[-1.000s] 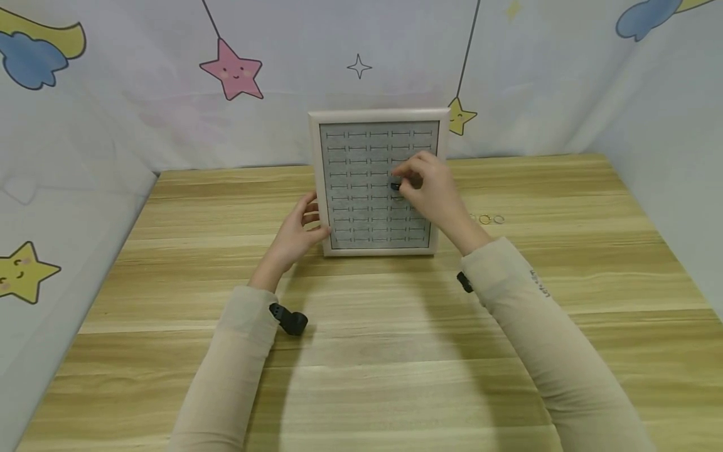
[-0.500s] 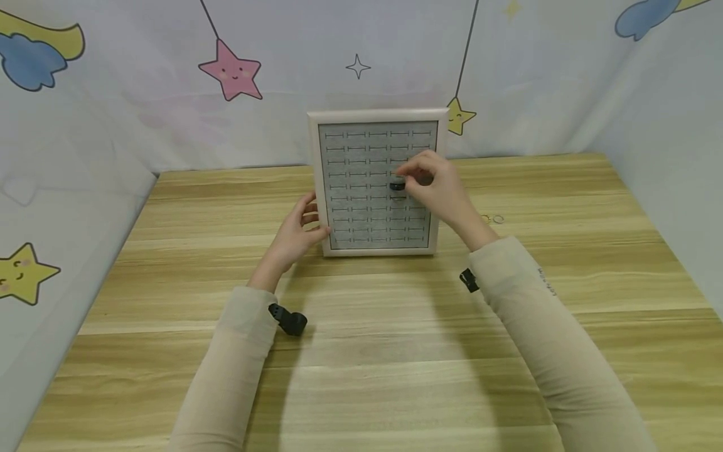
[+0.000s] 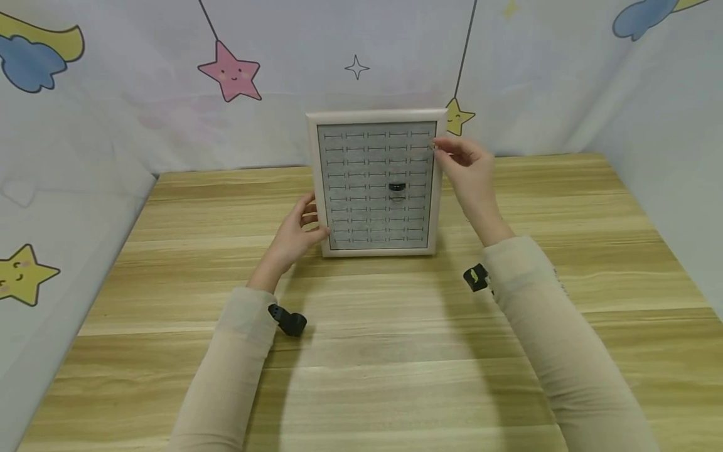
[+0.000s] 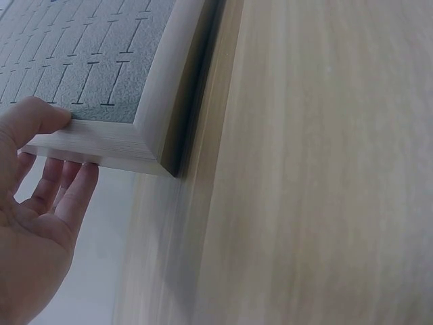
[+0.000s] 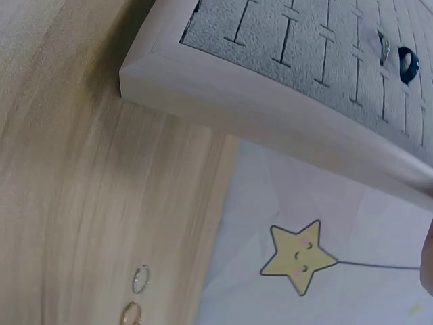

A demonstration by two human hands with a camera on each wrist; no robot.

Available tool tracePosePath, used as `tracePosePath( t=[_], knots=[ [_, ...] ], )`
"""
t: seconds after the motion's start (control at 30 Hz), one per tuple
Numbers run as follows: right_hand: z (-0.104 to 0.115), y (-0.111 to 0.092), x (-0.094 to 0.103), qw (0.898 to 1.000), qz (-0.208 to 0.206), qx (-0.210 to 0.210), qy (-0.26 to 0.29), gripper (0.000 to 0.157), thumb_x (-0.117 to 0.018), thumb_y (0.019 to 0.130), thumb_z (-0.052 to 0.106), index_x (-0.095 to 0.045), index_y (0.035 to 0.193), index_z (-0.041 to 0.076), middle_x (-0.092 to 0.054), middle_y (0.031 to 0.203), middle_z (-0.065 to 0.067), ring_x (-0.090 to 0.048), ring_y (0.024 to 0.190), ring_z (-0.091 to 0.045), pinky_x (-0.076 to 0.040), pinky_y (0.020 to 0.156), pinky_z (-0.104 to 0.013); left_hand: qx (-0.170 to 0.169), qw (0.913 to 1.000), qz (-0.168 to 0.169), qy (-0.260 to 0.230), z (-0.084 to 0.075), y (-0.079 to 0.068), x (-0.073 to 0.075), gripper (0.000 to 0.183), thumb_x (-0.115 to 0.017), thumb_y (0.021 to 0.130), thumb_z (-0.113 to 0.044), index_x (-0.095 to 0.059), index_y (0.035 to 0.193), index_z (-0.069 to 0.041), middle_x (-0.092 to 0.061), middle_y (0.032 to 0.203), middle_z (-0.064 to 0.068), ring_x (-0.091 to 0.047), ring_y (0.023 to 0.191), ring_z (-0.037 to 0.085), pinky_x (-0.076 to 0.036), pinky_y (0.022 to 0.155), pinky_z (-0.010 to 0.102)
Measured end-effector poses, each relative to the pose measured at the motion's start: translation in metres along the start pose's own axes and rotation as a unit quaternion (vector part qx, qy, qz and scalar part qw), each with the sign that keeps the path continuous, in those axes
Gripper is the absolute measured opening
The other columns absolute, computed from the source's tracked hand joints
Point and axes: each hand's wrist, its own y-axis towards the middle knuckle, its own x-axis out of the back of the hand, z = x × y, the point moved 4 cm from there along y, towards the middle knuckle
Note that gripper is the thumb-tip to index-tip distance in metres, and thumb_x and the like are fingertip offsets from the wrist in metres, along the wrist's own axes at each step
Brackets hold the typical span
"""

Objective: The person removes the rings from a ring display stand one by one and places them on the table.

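Observation:
A framed grey ring display board point(image 3: 369, 216) stands upright near the wall, its face cut with rows of slits. My left hand point(image 3: 290, 235) grips its left side, thumb point(image 4: 51, 116) on the front and fingers behind. A black ring point(image 3: 397, 187) sits in a slit in the fourth column, with a thin silver ring point(image 3: 397, 198) in the slit below. My right hand point(image 3: 471, 172) is at the board's upper right border, thumb and fingertips close together and overlapping the border. In the right wrist view only a bit of a finger point(image 5: 427, 264) shows.
A silver ring point(image 5: 141, 279) and a gold ring point(image 5: 131, 314) rest on the wooden table point(image 3: 361, 351), right of the board. Behind stands a pale curtain point(image 3: 282, 37) printed with stars and clouds. Each sleeve carries a black wrist camera.
My right hand has let go of the black ring, which stays in its slit, and has moved up and right to the board's border. My left hand has kept its place.

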Motion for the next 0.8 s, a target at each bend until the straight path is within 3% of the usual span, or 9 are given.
tracePosePath(
  t=[0.13, 0.27, 0.43, 0.8],
  knots=[
    [-0.008, 0.005, 0.016, 0.991, -0.079, -0.050, 0.097, 0.015, -0.067, 0.086, 0.002, -0.073, 0.090, 0.014, -0.065, 0.090, 0.009, -0.059, 0.085, -0.005, -0.050, 0.079, -0.015, 0.004, 1.0000, 0.001, 0.001, 0.000, 0.000, 0.000, 0.078, -0.060, 0.090, -0.002, -0.017, 0.153, -0.014, -0.034, 0.148, 0.016, -0.038, 0.136, 0.031, -0.041, 0.109, 0.047],
    [-0.017, 0.008, 0.031, 0.978, -0.128, -0.087, 0.142, 0.013, -0.066, 0.086, -0.001, -0.072, 0.095, 0.007, -0.064, 0.092, 0.004, -0.060, 0.086, -0.007, -0.051, 0.081, -0.015, 0.006, 1.0000, 0.003, 0.002, -0.001, -0.001, 0.001, 0.078, -0.060, 0.090, -0.003, -0.016, 0.154, -0.014, -0.034, 0.149, 0.016, -0.037, 0.137, 0.032, -0.040, 0.110, 0.047],
    [-0.027, 0.008, 0.048, 0.970, -0.156, -0.119, 0.146, 0.015, -0.065, 0.086, -0.002, -0.069, 0.100, 0.001, -0.061, 0.090, 0.003, -0.059, 0.081, -0.007, -0.051, 0.077, -0.014, 0.005, 1.0000, 0.004, 0.000, -0.001, -0.001, 0.001, 0.078, -0.060, 0.090, -0.003, -0.016, 0.154, -0.014, -0.034, 0.149, 0.016, -0.037, 0.137, 0.031, -0.040, 0.110, 0.047],
    [-0.052, 0.003, 0.081, 0.961, -0.183, -0.185, 0.088, 0.014, -0.063, 0.087, -0.001, -0.068, 0.097, 0.006, -0.055, 0.089, 0.003, -0.056, 0.077, -0.005, -0.052, 0.071, -0.010, 0.005, 1.0000, 0.002, 0.005, 0.000, 0.000, 0.001, 0.078, -0.060, 0.090, -0.003, -0.017, 0.153, -0.014, -0.034, 0.149, 0.016, -0.038, 0.137, 0.031, -0.041, 0.109, 0.047]
  ],
)
